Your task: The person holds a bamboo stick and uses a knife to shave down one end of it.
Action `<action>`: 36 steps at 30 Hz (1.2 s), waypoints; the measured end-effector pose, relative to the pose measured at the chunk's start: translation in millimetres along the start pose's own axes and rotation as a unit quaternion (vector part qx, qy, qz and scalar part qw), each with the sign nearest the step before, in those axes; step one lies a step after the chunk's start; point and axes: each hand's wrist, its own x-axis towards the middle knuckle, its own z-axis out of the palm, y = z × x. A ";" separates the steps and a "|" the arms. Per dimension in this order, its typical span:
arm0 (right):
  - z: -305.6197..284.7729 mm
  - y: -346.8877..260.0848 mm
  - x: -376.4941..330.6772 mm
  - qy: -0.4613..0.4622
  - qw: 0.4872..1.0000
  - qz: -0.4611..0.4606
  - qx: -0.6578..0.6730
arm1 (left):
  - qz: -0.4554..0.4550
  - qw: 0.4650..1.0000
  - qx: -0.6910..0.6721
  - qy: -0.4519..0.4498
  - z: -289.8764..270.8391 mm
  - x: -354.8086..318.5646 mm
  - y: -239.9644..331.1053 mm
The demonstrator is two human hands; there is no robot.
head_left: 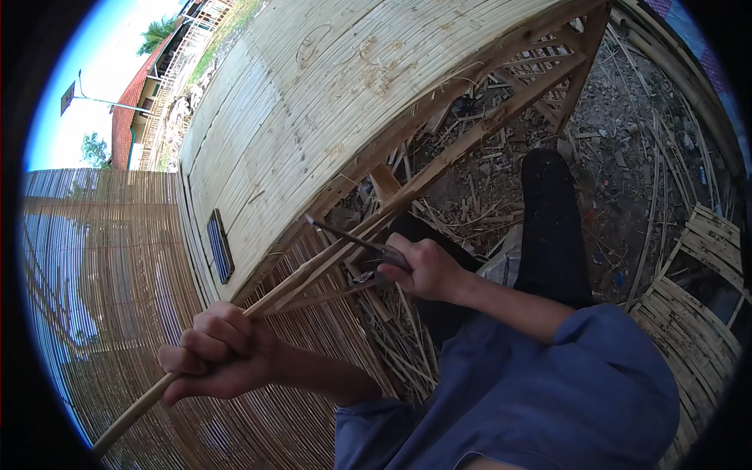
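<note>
Evidently, you are at a shaving or trimming step: your left hand (223,345) closes firmly around a slender bamboo strip (290,283), which slants from the lower left to beside the near edge of the slatted bamboo desk (274,141). Your right hand (429,270) grips a dark-bladed knife (345,234), its blade lying across the strip; whether the edge bites is unclear. The next move calls for a steady left grip and a shallow blade angle, your fingers clear of the cutting path.
</note>
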 end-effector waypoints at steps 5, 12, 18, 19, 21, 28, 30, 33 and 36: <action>-16.4 20.6 -8.9 0.037 0.989 0.135 -0.040 | 0.009 1.000 0.001 0.023 -8.6 -5.1 -1.3; -5.6 -24.4 -5.9 -0.024 0.999 0.030 -0.017 | 0.007 1.000 -0.001 0.008 -0.1 -4.2 1.0; -20.2 24.3 -19.8 0.037 0.986 0.147 -0.074 | 0.020 0.999 0.009 0.028 -6.0 -8.4 -4.4; -29.7 6.3 -11.9 -0.002 0.980 0.184 -0.077 | 0.030 0.999 0.017 0.035 -8.7 -9.0 -1.3; -25.3 -13.7 -14.5 -0.016 0.986 0.150 -0.075 | 0.024 0.999 0.020 0.029 -8.6 -10.7 5.3; -2.6 27.9 -29.1 0.046 0.996 0.059 -0.045 | 0.034 0.997 0.044 0.046 12.0 -10.7 1.8; -14.1 65.8 -36.9 0.081 0.983 0.104 -0.127 | 0.033 0.998 0.031 0.035 10.8 -10.4 -1.1; -19.2 16.1 -29.1 0.005 0.987 0.137 -0.087 | 0.028 0.998 0.033 0.034 0.7 -16.3 9.8; -13.7 -0.1 -22.9 -0.003 0.995 0.065 -0.073 | 0.038 0.998 0.032 0.035 3.8 -13.0 6.6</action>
